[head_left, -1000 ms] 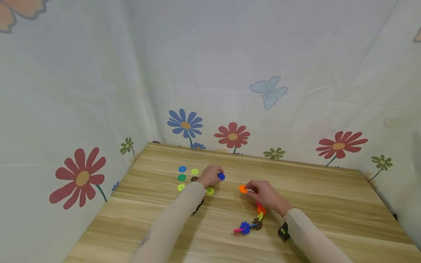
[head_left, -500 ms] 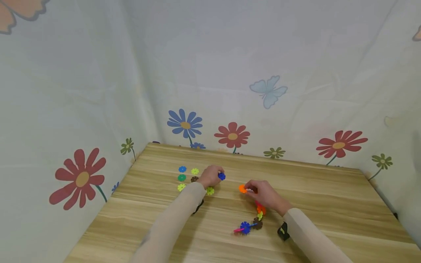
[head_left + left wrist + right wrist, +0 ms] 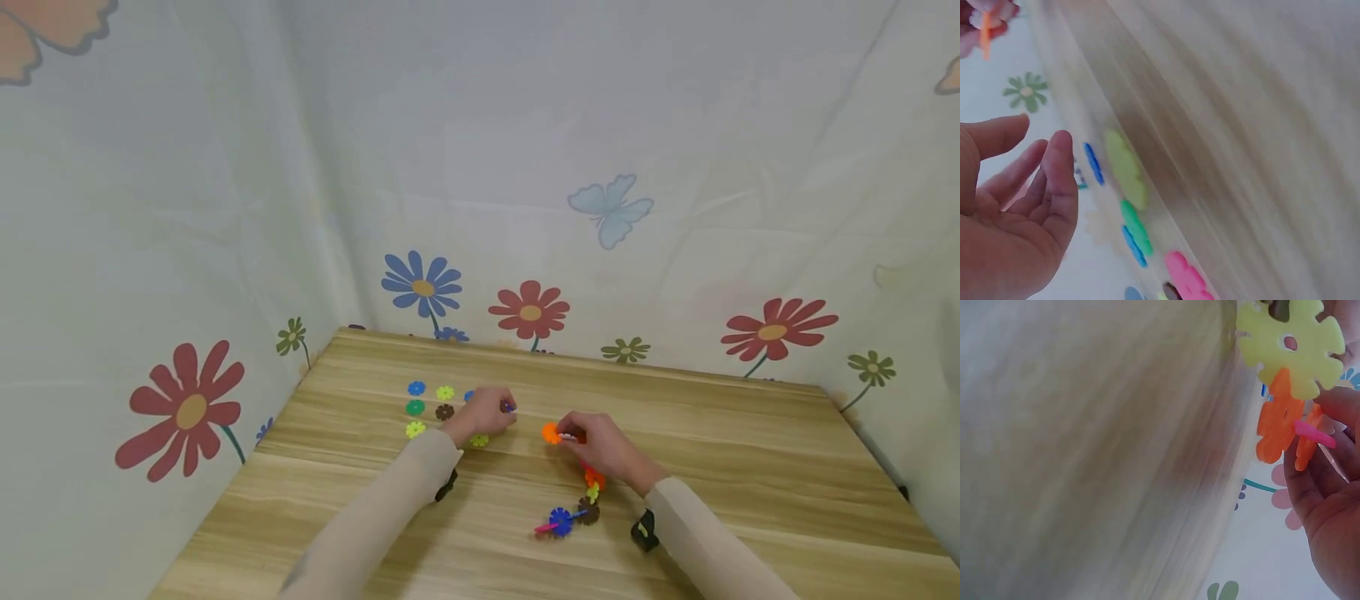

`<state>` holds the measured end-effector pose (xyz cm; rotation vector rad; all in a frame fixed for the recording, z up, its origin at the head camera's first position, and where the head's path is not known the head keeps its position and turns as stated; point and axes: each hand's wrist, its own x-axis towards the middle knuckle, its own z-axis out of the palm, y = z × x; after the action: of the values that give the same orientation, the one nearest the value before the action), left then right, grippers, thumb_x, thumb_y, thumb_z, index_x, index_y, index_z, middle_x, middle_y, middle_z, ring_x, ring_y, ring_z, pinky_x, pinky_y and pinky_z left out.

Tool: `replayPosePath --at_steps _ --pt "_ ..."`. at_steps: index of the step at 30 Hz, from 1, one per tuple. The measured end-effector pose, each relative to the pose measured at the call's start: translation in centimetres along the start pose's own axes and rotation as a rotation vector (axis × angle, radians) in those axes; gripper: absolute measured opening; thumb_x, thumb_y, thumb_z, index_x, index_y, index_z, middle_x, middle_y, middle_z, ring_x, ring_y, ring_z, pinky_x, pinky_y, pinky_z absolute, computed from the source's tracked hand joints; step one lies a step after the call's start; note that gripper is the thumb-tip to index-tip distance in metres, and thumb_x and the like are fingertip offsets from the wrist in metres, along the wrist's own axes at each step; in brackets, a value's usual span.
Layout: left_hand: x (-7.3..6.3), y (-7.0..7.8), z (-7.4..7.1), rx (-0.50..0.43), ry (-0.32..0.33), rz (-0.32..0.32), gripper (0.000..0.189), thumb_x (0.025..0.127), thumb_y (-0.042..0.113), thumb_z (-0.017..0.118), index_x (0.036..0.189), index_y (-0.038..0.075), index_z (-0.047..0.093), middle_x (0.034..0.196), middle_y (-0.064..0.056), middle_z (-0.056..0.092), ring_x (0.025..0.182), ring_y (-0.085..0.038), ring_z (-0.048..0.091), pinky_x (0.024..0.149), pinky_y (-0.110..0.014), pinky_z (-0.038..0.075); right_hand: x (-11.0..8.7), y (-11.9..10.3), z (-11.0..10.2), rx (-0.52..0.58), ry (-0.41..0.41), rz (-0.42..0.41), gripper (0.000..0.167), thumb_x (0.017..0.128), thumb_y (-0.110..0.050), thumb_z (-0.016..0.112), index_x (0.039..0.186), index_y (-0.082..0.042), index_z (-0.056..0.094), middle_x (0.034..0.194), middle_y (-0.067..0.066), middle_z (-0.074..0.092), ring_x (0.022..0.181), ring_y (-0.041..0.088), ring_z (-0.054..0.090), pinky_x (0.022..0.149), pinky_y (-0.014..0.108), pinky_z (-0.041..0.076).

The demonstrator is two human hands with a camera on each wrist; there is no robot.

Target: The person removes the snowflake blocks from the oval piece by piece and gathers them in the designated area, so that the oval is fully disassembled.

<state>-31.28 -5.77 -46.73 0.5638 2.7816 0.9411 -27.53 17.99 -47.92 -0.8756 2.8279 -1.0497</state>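
Note:
My right hand [image 3: 606, 446] pinches one end of a chain of flower-shaped interlocking discs, where an orange disc [image 3: 551, 432] sticks out past the fingertips. The chain runs toward me through a yellow disc [image 3: 1291, 347] and a brown disc [image 3: 588, 511] to a dark blue disc [image 3: 560, 522] with a pink one slotted in. My left hand [image 3: 1025, 194] reaches low over the loose discs, thumb and fingers apart with no disc visible between them in the left wrist view. Beyond its fingertips a blue disc [image 3: 1093, 164] shows edge-on; the head view has dark blue right at them.
Loose flower discs lie left of the left hand: a blue disc [image 3: 416, 388], a green disc [image 3: 415, 407], a brown disc [image 3: 445, 412] and several yellow-green ones. A pink disc [image 3: 1188, 278] lies among them. A flower-printed cloth [image 3: 675, 275] hangs behind the wooden table [image 3: 712, 433].
My left hand has lowered slightly and turned, covering more of the dark blue disc at its fingertips and revealing a blue disc beside the wrist. The right hand keeps its grip nearly still.

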Motion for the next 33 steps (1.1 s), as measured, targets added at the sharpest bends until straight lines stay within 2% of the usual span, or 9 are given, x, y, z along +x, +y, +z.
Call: replayPosePath --at_steps 2,6,9,13,16,20,27,33 --pt "-0.5 0.4 0.1 -0.049 -0.004 0.002 0.011 0.09 0.015 0.063 0.094 0.006 0.067 0.087 -0.002 0.063 0.076 -0.015 0.057 0.068 -0.03 0.048 -0.1 -0.1 0.0 0.007 -0.002 -0.001 0.01 0.086 -0.014 0.071 0.092 -0.02 0.065 0.089 -0.011 0.064 0.081 0.007 0.059 0.076 0.027 0.051" --pt "-1.6 1.4 0.5 -0.253 -0.052 -0.059 0.014 0.092 0.017 0.061 0.094 0.005 0.068 0.082 0.0 0.064 0.073 -0.013 0.058 0.066 -0.027 0.049 -0.2 -0.2 0.1 0.009 -0.003 -0.007 0.01 0.086 -0.014 0.071 0.09 -0.021 0.065 0.088 -0.012 0.063 0.081 0.005 0.06 0.076 0.026 0.051" --pt "-2.3 2.1 0.7 -0.435 -0.111 -0.1 0.017 0.094 0.017 0.059 0.098 0.003 0.067 0.084 -0.005 0.066 0.079 -0.02 0.063 0.071 -0.032 0.052 -0.2 -0.3 0.1 -0.001 0.003 -0.018 0.01 0.086 -0.015 0.071 0.09 -0.021 0.064 0.087 -0.013 0.063 0.08 0.005 0.06 0.076 0.025 0.051" --pt "-3.1 2.9 0.9 -0.582 -0.158 -0.11 0.017 0.095 0.016 0.057 0.102 0.002 0.065 0.092 -0.014 0.066 0.087 -0.031 0.063 0.079 -0.04 0.051 -0.2 -0.6 0.0 -0.004 0.0 -0.031 0.01 0.086 -0.014 0.07 0.089 -0.021 0.064 0.086 -0.013 0.063 0.079 0.005 0.059 0.075 0.025 0.051" --pt "-3.6 3.0 1.1 -0.618 -0.17 -0.11 0.017 0.095 0.016 0.058 0.104 0.003 0.064 0.095 -0.016 0.066 0.089 -0.034 0.062 0.081 -0.043 0.05 -0.2 -0.8 0.1 -0.003 -0.011 -0.039 0.009 0.086 -0.013 0.07 0.089 -0.019 0.064 0.085 -0.012 0.063 0.077 0.006 0.058 0.073 0.025 0.051" --pt "-3.8 2.9 1.4 -0.612 -0.167 -0.088 0.016 0.094 0.017 0.06 0.102 0.005 0.065 0.093 -0.017 0.067 0.084 -0.033 0.061 0.077 -0.042 0.051 -0.1 -1.0 0.2 -0.001 -0.017 -0.064 0.009 0.086 -0.012 0.071 0.087 -0.017 0.063 0.084 -0.01 0.063 0.076 0.006 0.058 0.072 0.025 0.051" --pt "-3.6 2.5 2.4 -0.634 -0.158 -0.083 0.009 0.09 0.012 0.064 0.09 0.004 0.065 0.083 -0.015 0.066 0.068 -0.022 0.057 0.068 -0.035 0.051 -0.1 -1.1 0.3 0.023 -0.046 -0.077 0.011 0.086 -0.012 0.071 0.086 -0.019 0.062 0.084 -0.011 0.062 0.078 0.006 0.058 0.075 0.026 0.051" --pt "-3.4 2.2 3.1 -0.623 -0.117 -0.091 0.005 0.088 0.009 0.066 0.087 0.004 0.065 0.078 -0.011 0.066 0.064 -0.018 0.057 0.062 -0.029 0.051 -0.2 -0.8 0.4 0.012 -0.06 -0.094 0.012 0.085 -0.013 0.072 0.088 -0.02 0.062 0.085 -0.013 0.061 0.078 0.007 0.057 0.075 0.028 0.051"
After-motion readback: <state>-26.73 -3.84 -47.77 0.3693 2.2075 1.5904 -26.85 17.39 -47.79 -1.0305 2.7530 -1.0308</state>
